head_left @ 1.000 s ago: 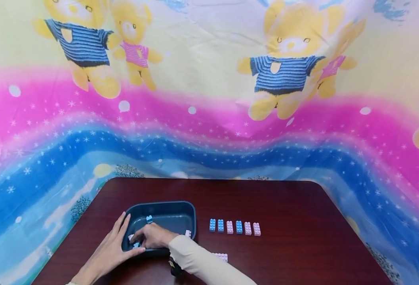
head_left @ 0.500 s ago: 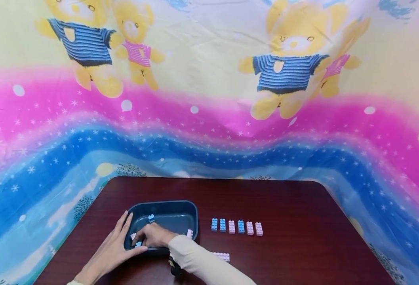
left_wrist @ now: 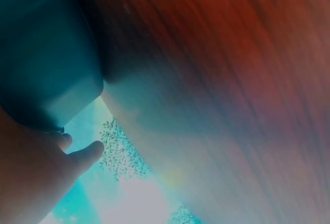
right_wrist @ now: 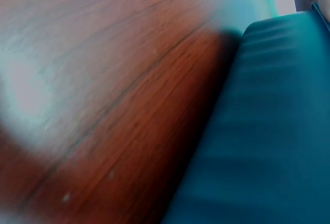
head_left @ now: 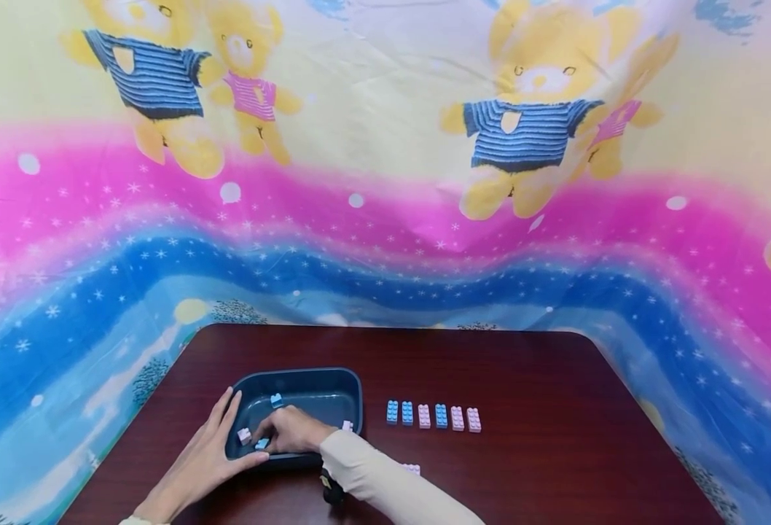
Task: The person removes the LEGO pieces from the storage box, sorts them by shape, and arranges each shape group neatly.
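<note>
My left hand [head_left: 198, 456] rests against the near left corner of a dark blue-grey plastic tray [head_left: 307, 370], fingers straight along its side and thumb at the front rim. Inside the tray, the bent fingers of my right hand [head_left: 294, 429] pinch a blue toy building brick [head_left: 262, 443], partly covered by the hand. Just left of it lies a pink brick [head_left: 244, 436]. Another blue brick [head_left: 277, 399] sits farther back, and a second pink brick [head_left: 347, 425] shows at the tray's right end. In the right wrist view only the tray's outer wall [right_wrist: 258, 131] shows, not my fingers.
Right of the tray, several blue and pink bricks stand in a row [head_left: 424, 416] on the dark wooden table [head_left: 523, 379]. One more pink brick [head_left: 412, 469] is partly hidden behind my right sleeve [head_left: 385, 474]. A printed bear curtain [head_left: 372, 240] hangs behind the table.
My right hand has shifted slightly right inside the tray, and the blue brick at its fingertips has moved with it, uncovering the pink brick beside it. My left hand stays on the tray.
</note>
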`<state>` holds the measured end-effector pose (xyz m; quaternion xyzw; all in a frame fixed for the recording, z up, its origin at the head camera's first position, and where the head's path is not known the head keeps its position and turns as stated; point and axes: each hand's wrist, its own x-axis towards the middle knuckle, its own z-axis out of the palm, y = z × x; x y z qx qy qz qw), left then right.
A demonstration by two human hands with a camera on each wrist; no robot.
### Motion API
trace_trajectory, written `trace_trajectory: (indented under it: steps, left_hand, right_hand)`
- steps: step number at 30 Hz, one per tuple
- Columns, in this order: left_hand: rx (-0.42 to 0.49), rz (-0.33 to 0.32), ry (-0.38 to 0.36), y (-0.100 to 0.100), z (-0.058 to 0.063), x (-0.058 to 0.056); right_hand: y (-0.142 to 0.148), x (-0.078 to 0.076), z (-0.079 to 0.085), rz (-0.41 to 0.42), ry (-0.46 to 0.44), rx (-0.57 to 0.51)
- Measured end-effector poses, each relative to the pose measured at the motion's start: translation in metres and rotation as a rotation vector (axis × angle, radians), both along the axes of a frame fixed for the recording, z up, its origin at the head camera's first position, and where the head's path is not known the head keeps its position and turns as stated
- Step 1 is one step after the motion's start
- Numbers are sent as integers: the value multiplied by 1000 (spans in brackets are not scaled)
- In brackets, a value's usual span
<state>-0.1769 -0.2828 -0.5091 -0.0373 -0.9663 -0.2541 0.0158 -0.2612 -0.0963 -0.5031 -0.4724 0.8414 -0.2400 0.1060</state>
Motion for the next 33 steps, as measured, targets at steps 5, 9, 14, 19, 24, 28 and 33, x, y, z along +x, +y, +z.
trace_trajectory:
  steps: [5,9,14,19,24,28,33]
  left_hand:
    - [-8,15,-34,-1,2,-1]
    - [-7,14,-37,0,2,-2]
    - [-6,9,-39,0,1,-2]
    - [-4,5,-39,-1,0,-2]
    - [4,3,-65,0,0,-1]
    - [-3,8,-74,0,1,-1]
    - [-11,4,-66,1,1,-2]
  right_hand:
    - [8,-2,0,-10,2,-10]
    - [17,-4,1,4,-34,-31]
    - [29,-7,1,-9,-80,-60]
    - [39,-9,4,-34,-103,-86]
    - [49,-7,8,-33,-122,-93]
    - [58,-7,11,-35,-127,-100]
    - [67,-8,11,-52,-144,-115]
